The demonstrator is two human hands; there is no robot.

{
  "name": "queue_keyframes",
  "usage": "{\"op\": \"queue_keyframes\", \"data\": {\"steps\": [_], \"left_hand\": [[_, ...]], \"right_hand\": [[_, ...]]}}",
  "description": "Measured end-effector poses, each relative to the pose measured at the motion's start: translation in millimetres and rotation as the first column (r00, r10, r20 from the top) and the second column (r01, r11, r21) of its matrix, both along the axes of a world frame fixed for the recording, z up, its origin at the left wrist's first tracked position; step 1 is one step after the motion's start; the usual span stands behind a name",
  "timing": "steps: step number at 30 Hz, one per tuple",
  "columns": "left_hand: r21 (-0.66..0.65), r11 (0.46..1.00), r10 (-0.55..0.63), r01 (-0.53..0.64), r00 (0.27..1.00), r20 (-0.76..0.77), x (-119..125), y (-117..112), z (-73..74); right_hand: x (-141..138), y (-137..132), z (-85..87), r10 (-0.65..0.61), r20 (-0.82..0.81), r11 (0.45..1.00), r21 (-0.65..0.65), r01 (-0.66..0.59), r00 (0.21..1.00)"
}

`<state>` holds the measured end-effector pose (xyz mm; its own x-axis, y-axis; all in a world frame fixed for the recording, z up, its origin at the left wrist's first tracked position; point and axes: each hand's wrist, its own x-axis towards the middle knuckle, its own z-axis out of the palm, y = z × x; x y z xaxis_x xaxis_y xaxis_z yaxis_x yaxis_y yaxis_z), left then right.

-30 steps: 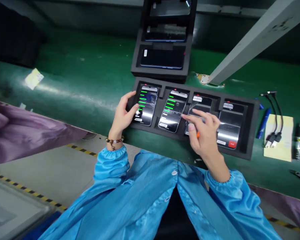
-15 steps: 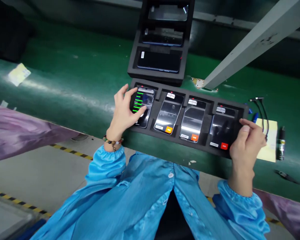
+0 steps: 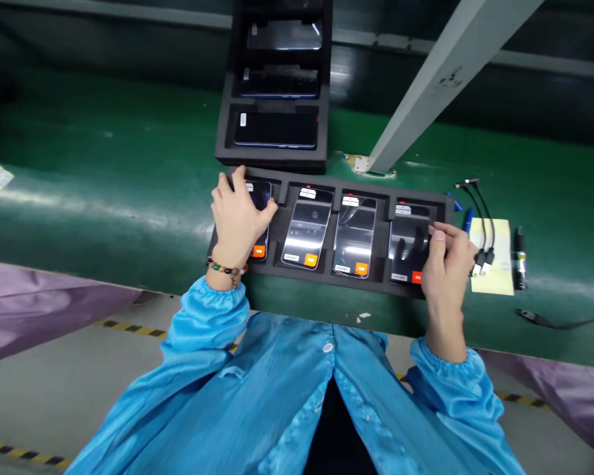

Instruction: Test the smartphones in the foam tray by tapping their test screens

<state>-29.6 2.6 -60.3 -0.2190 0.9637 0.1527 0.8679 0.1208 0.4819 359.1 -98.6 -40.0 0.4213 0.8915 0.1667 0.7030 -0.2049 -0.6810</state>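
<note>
A black foam tray (image 3: 327,269) holds a row of smartphones in its slots. My left hand (image 3: 237,214) lies over the left phone (image 3: 261,198) with fingers and thumb spread, hiding much of it; an orange block shows low on its screen. My right hand (image 3: 447,260) rests at the tray's right end, fingers loosely bent, index finger and thumb by the edge of the right phone (image 3: 410,244), which shows a red block. Between them lie a tilted phone (image 3: 307,227) with a yellow-orange block and another phone (image 3: 355,236) with an orange block.
A second black foam tray (image 3: 272,158) with several dark phones stands behind. A grey post (image 3: 426,86) rises from the green bench (image 3: 103,191). To the right are short cables (image 3: 485,224), a yellow paper pad (image 3: 499,277), a pen (image 3: 521,257) and another cable (image 3: 534,318).
The left phone's screen went from lines of green text to white labels and an orange block. My left hand now covers more of it. My right hand shifted left towards the right phone.
</note>
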Motion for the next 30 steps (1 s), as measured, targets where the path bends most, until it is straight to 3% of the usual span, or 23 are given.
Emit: {"op": "queue_keyframes", "data": {"steps": [5, 9, 12, 15, 18, 20, 30], "left_hand": [[0.026, 0.997, -0.071, 0.071, 0.997, -0.008, -6, 0, -3.8], [0.031, 0.995, -0.097, 0.097, 0.995, -0.002, -4, -6, 6.3], [0.096, 0.97, -0.222, 0.223, 0.975, -0.018, 26, -13, 20.3], [-0.016, 0.895, -0.446, 0.446, 0.894, -0.049, 75, -17, 30.5], [-0.104, 0.901, -0.433, 0.422, 0.893, -0.12, 112, -15, 32.7], [-0.098, 0.918, -0.396, 0.385, 0.908, -0.138, 121, -12, 31.5], [-0.08, 0.934, -0.347, 0.348, 0.938, 0.026, 113, -9, 35.3]], "right_hand": [[0, 2, -3.0, -0.05, -0.057, 0.999, -0.007, 0.049, 0.997], [-14, -3, -4.1, -0.035, 0.01, 0.997, 0.071, 0.034, 0.999], [-42, -4, 0.5, 0.077, 0.097, 0.992, 0.092, -0.086, 0.992], [-72, 3, 5.0, 0.224, 0.104, 0.974, -0.022, -0.223, 0.969], [-89, 11, 6.6, 0.27, 0.077, 0.962, -0.067, -0.265, 0.96], [-91, 15, 7.2, 0.265, 0.06, 0.963, -0.06, -0.261, 0.963], [-91, 17, 7.8, 0.228, -0.023, 0.973, -0.043, -0.228, 0.973]]}}
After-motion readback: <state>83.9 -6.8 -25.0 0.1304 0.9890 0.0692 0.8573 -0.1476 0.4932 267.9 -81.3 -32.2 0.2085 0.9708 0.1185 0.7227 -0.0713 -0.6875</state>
